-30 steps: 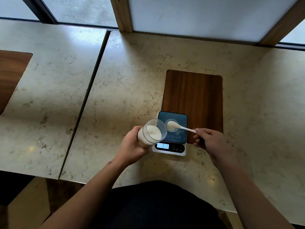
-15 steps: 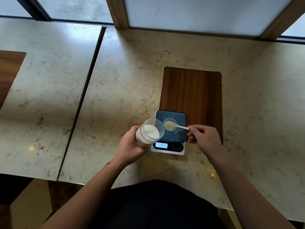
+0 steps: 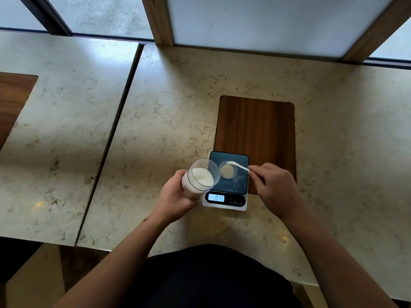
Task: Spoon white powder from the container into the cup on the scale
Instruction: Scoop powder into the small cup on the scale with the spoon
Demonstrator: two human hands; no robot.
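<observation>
A small digital scale with a dark glass top and a lit display sits on the marble table, partly over a wooden inlay. A small clear cup with white powder in its bottom stands on the scale. My left hand grips a clear round container of white powder, tilted toward the cup at the scale's left edge. My right hand pinches the handle of a white plastic spoon, whose bowl is turned over the cup's far rim.
The wooden inlay lies behind the scale. A gap separates this marble table from another one on the left, which has its own wooden inlay. Window frames run along the far edge.
The spoon held a heap of powder above the cup; now it is tipped at the cup's rim and the powder lies in the cup. My right hand shifted slightly left.
</observation>
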